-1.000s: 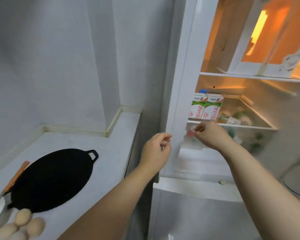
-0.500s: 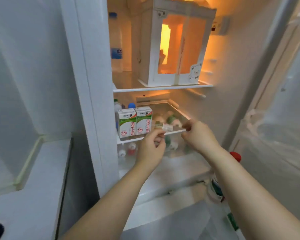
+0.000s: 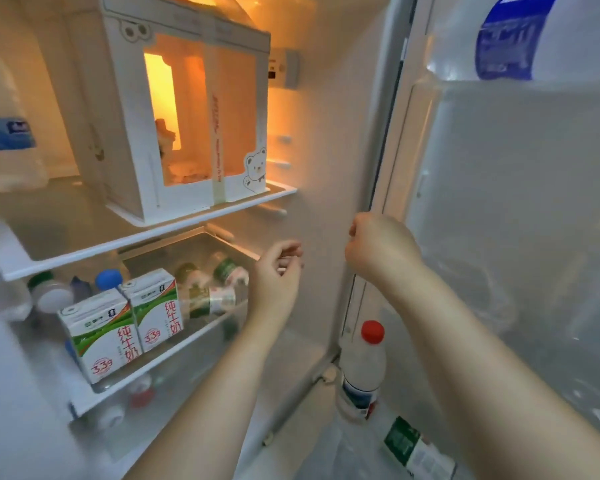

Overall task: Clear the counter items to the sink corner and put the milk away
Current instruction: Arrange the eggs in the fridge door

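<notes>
Two green-and-white milk cartons (image 3: 101,337) (image 3: 158,306) stand side by side at the front of the open fridge's middle glass shelf (image 3: 194,341). My left hand (image 3: 278,275) hovers right of the cartons, in front of that shelf. Its fingers are loosely curled and nothing shows in them. My right hand (image 3: 378,247) is raised near the fridge's right wall by the door hinge. It is seen from the back, its fingers curled in and nothing visible in it. Neither hand touches the cartons.
A white windowed box with a bear print (image 3: 187,116) fills the upper shelf, with a water bottle (image 3: 7,133) to its left. Small bottles (image 3: 219,296) lie behind the cartons. The door holds a red-capped bottle (image 3: 362,368), a green-labelled one (image 3: 409,445) and a large jug (image 3: 506,39).
My view has swung right, from the counter into the fridge. Both hands have come away from the middle shelf's front edge; the right one has risen toward the door hinge.
</notes>
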